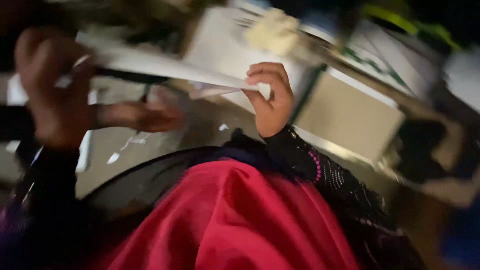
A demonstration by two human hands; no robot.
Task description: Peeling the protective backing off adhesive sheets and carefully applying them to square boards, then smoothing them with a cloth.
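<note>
Head view, left hand [52,90], right hand [270,97] gripping white sheet [160,65]

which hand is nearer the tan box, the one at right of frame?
Right. The right hand pinches the end of the white sheet just beside the tan box. The left hand grips the sheet's far end, across the frame from the box.

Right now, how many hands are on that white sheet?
2: the left hand grips its left end, blurred; the right hand pinches its right edge. The white sheet spans between them.
</note>
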